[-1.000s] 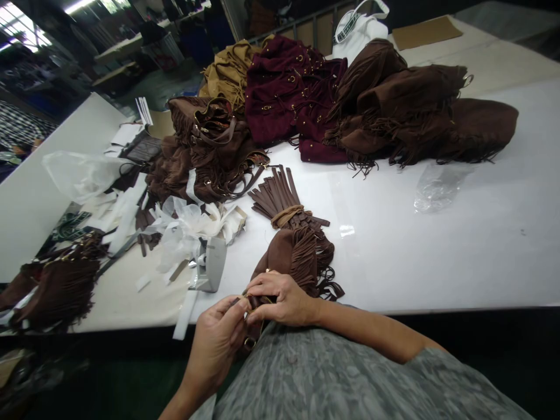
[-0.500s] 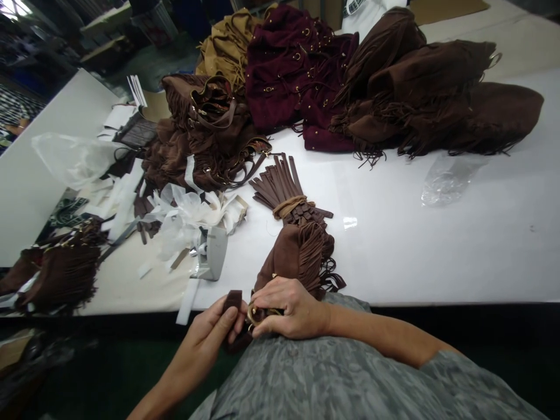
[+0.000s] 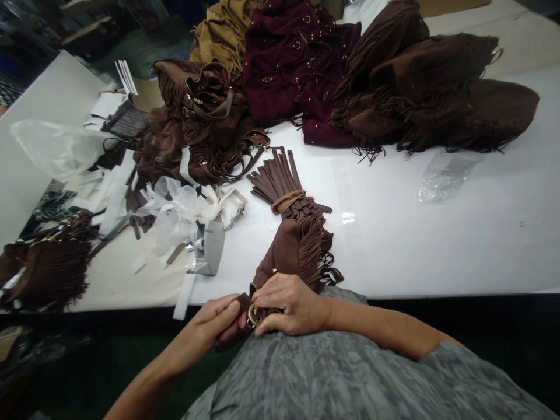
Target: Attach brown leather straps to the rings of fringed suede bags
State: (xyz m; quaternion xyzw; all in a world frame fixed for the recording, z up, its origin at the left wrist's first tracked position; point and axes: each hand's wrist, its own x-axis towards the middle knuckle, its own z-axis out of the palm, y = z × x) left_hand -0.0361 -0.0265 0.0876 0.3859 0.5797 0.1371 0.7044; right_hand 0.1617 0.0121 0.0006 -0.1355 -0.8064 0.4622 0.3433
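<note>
Head view: my left fingers pinch a dark strap; my right fingers grip the brown fringed bag, its long axis slanting from seven toward one o'clock.

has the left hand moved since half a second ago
Yes: judged against the grey dispenser, the left hand has shifted rightward in view, toward the right hand.
</note>
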